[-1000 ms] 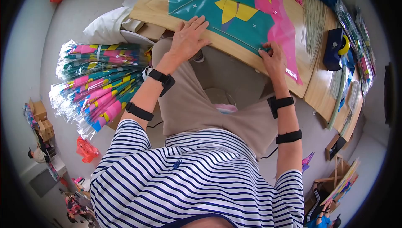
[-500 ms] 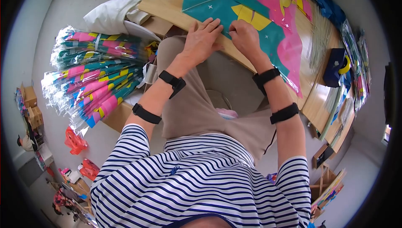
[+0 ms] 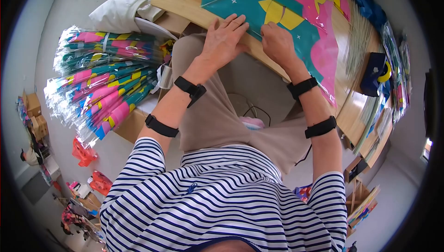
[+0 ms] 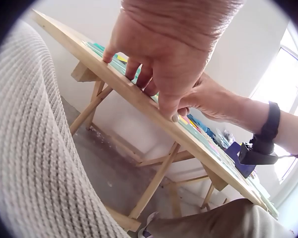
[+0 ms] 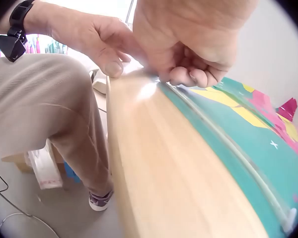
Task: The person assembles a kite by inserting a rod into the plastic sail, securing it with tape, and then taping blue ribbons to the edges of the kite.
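Note:
A shiny plastic sheet [image 3: 240, 13], teal with pink and yellow shapes, lies along the front of the wooden table [image 3: 180, 2]. My left hand [image 3: 224, 41] rests at its near edge with fingers extended over the teal part, the thumb at the table's rim. Just to the right, my right hand [image 3: 280, 46] presses near the same edge with its fingers curled in. In the right wrist view a thin pale rod [image 5: 228, 141] runs along the sheet's edge, from under the curled right hand towards me. The right thumb is mostly hidden there.
Bundles of folded colourful plastic [image 3: 101, 94] stick out at the left. Beside the sheet lie many thin rods [image 3: 356, 43]; further right stand a dark blue tape dispenser [image 3: 372, 74] and wrapped packs [image 3: 393, 62]. A white cloth bag [image 3: 118, 13] sits left of the table.
My right hand has slid left from the right end of the sheet's edge to beside my left hand, its fingers now curled in. My left hand stays at the sheet's edge.

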### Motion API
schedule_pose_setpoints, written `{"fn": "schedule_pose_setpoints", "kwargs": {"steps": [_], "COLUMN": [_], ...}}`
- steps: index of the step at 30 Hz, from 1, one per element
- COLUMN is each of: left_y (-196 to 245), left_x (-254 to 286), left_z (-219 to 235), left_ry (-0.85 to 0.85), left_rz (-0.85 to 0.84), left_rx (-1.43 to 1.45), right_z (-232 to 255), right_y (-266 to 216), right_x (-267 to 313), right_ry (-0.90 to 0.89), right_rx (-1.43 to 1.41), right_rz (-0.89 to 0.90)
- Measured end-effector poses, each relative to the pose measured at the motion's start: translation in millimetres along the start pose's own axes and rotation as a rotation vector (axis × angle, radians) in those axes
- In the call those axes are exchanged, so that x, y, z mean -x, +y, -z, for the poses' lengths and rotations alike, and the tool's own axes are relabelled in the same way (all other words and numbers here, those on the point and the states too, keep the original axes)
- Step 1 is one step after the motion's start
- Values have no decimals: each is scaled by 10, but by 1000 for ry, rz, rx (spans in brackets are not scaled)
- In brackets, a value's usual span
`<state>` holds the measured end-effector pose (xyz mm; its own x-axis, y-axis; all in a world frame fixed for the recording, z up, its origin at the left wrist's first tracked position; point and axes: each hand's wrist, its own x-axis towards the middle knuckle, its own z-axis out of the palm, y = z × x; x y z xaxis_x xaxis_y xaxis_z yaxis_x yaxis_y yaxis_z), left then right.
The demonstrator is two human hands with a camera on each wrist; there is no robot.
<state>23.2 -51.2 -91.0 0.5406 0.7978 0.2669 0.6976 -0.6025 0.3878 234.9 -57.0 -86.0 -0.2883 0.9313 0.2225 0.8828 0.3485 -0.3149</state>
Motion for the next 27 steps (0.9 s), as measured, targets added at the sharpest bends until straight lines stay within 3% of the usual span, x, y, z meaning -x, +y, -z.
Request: {"fn": "schedule_pose_setpoints", "kwargs": {"steps": [21, 24, 27], "left_y": [-15, -47, -58], "left_x": [-51, -57, -57], "left_z": [13, 18, 17], "left_ry": [-95, -90, -74], "left_rz": [13, 20, 21], "left_rx": [-3, -14, -28], "right_z": [572, 625, 849], "right_y": [502, 614, 618], "right_x": [1036, 1253, 1481], "right_ry": [26, 202, 240], "right_rx": [73, -150, -163], "right_rz": [-76, -275, -414]}}
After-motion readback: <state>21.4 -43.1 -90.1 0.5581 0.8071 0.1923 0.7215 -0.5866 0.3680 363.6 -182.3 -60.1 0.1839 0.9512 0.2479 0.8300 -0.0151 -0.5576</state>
